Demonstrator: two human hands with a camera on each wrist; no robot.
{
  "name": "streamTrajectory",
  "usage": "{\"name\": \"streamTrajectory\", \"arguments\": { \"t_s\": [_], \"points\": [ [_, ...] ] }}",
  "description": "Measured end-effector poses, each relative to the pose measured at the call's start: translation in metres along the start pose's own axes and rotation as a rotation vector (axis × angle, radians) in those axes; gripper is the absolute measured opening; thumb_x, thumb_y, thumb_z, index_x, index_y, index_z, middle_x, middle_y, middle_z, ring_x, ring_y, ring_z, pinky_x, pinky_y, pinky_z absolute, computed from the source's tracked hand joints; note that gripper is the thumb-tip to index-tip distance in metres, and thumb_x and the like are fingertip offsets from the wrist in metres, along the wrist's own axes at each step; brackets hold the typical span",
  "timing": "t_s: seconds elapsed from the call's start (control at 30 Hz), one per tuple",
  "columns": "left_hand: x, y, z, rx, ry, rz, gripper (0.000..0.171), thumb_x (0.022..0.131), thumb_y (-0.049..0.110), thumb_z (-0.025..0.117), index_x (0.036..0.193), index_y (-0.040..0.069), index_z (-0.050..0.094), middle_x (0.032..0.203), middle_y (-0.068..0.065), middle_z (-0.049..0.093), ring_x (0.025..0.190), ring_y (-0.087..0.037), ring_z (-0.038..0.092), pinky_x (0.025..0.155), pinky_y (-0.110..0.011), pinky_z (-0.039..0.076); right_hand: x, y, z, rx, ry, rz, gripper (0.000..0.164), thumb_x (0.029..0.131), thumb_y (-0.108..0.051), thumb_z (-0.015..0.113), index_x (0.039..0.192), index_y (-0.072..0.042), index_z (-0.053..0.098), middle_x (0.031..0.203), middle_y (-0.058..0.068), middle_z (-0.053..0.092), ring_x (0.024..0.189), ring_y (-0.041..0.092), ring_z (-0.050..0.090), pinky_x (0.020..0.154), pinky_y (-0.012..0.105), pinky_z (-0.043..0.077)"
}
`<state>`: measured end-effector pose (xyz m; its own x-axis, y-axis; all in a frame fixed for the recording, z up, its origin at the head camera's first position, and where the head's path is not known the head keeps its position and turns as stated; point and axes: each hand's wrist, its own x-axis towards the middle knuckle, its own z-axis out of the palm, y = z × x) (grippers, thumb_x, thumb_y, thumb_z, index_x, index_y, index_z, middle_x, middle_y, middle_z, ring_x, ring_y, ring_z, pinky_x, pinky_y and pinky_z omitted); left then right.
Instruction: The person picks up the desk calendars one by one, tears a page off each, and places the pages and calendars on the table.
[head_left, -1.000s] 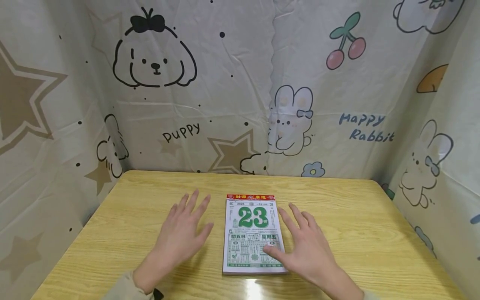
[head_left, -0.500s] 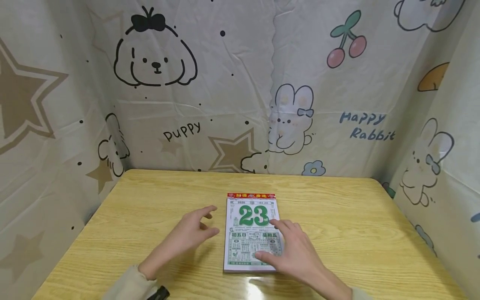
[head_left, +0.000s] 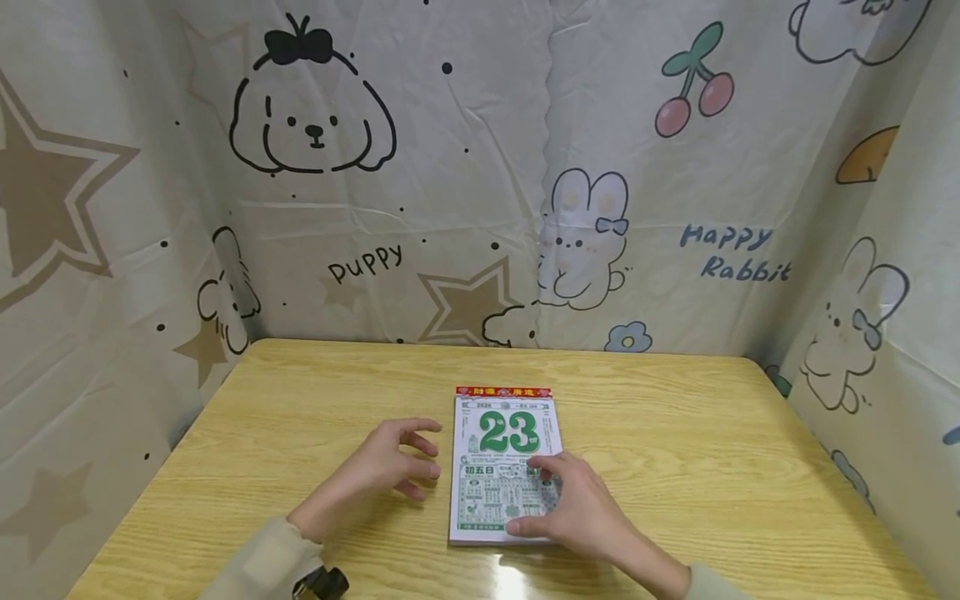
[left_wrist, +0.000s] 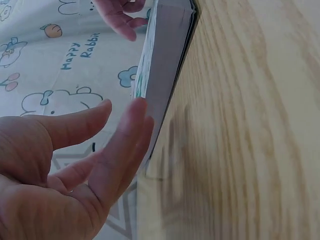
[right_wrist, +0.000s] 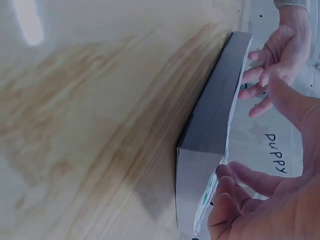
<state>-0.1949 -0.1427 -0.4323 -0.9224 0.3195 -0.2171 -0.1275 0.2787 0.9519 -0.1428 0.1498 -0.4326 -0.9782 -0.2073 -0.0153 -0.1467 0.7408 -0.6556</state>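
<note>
A thick tear-off calendar [head_left: 508, 433] lies flat on the wooden table, its red strip at the far end and a large green 23 on the top page. Just off its left side is my left hand [head_left: 378, 462], fingers relaxed and loosely bent, holding nothing. My right hand [head_left: 588, 508] hovers over the lower right of the page, thumb by the bottom edge and fingertips close over the paper, covering part of the print. In the right wrist view the fingers [right_wrist: 227, 200] bend loosely at the page's surface. The left wrist view shows the calendar's thick side [left_wrist: 167, 50].
The wooden table [head_left: 660, 417] reaches back to a hanging cloth [head_left: 465, 192] printed with cartoon animals and stars, which also encloses both sides. A dark object [head_left: 322, 582] shows at the left cuff.
The left hand has turned from palm-down with spread fingers to sideways, closer to the calendar. The right hand has shifted left and down over the page, its fingers bending more. The calendar stays put.
</note>
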Motion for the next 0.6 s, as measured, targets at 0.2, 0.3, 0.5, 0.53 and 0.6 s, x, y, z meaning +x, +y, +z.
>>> {"name": "streamTrajectory", "arguments": {
  "t_s": [0.2, 0.3, 0.5, 0.53, 0.6],
  "points": [
    [0.002, -0.001, 0.004, -0.004, -0.003, 0.0, 0.063, 0.087, -0.006, 0.082, 0.145, -0.001, 0.058, 0.116, -0.022, 0.063, 0.082, -0.028, 0.074, 0.062, -0.044, 0.068, -0.002, 0.002, 0.006, -0.041, 0.012, -0.037, 0.089, 0.056, -0.05, 0.102, 0.129, -0.009, 0.071, 0.118, 0.004, 0.065, 0.109, 0.027, 0.06, 0.097, 0.055, 0.055],
    [0.004, -0.001, 0.005, -0.006, -0.006, 0.003, 0.059, 0.087, -0.006, 0.083, 0.142, -0.002, 0.061, 0.114, -0.021, 0.064, 0.083, -0.028, 0.073, 0.061, -0.043, 0.068, -0.002, 0.002, 0.008, -0.067, 0.02, -0.052, 0.089, 0.055, -0.05, 0.102, 0.128, -0.01, 0.071, 0.117, 0.003, 0.064, 0.107, 0.025, 0.059, 0.096, 0.054, 0.054],
    [0.005, -0.004, 0.004, -0.04, -0.028, -0.012, 0.055, 0.087, -0.006, 0.082, 0.138, -0.004, 0.063, 0.112, -0.02, 0.065, 0.083, -0.027, 0.074, 0.062, -0.044, 0.068, -0.001, 0.005, 0.01, -0.096, 0.027, -0.078, 0.083, 0.057, -0.044, 0.103, 0.125, -0.01, 0.072, 0.118, 0.004, 0.062, 0.107, 0.026, 0.059, 0.095, 0.053, 0.053],
    [0.005, -0.005, 0.004, -0.046, -0.031, -0.014, 0.055, 0.086, -0.007, 0.082, 0.138, -0.004, 0.063, 0.113, -0.02, 0.066, 0.084, -0.028, 0.074, 0.062, -0.044, 0.068, -0.001, 0.006, 0.011, -0.097, 0.029, -0.08, 0.081, 0.057, -0.043, 0.103, 0.125, -0.01, 0.072, 0.118, 0.003, 0.062, 0.106, 0.025, 0.059, 0.094, 0.052, 0.053],
    [0.005, -0.006, 0.005, -0.054, -0.034, -0.018, 0.056, 0.086, -0.007, 0.082, 0.138, -0.004, 0.062, 0.113, -0.021, 0.066, 0.084, -0.028, 0.074, 0.063, -0.044, 0.068, -0.001, 0.006, 0.012, -0.098, 0.03, -0.082, 0.079, 0.058, -0.041, 0.103, 0.124, -0.01, 0.073, 0.117, 0.003, 0.062, 0.106, 0.025, 0.059, 0.094, 0.051, 0.053]
  ]
}}
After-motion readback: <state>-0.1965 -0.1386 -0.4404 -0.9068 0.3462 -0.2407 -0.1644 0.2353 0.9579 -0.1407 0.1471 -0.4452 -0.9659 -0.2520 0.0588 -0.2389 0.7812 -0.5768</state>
